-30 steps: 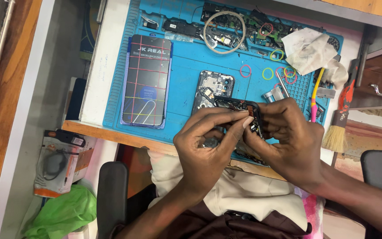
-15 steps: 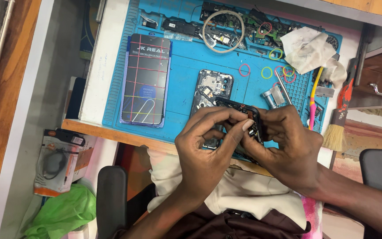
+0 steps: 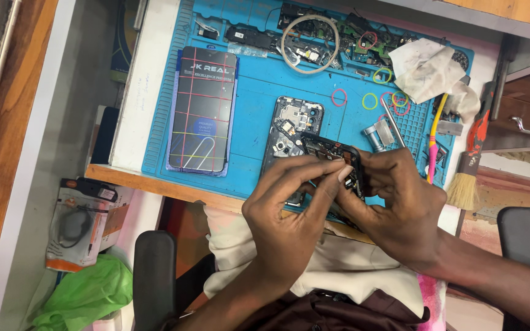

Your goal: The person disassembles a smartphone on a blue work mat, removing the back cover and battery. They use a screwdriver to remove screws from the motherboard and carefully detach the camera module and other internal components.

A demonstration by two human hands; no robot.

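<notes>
a bagged cable (image 3: 78,224) and a green bag (image 3: 84,294) lie low at the left, off the bench and out of the way. on the blue mat (image 3: 253,104) a new screen (image 3: 203,110) lies flat with its gridded film up, set well apart from the hands, likely so it stays unscratched. the left hand (image 3: 289,211) comes up from below, thumb and forefinger pinched on the near edge of a black frame (image 3: 338,160), the other fingers curled under for support. the frame sits just above the mat's front edge, tilted up toward the camera — a hold that suits close work on small parts. it is a thin dark rim with rounded corners, a bit of brownish flex or board showing inside; most of it is hidden by fingers. just behind it an open phone (image 3: 292,129) lies on the mat, its boards and camera holes bare. the right hand (image 3: 400,202) clasps the frame's far side, fingers wrapped round it, steadying it against the left. farther back sit a wire ring (image 3: 310,44) and loose boards, then coloured bands (image 3: 372,98), a crumpled cloth (image 3: 427,67) and, at the right edge, a brush (image 3: 464,178) — small stuff kept in the mat's back rows within reach.
</notes>
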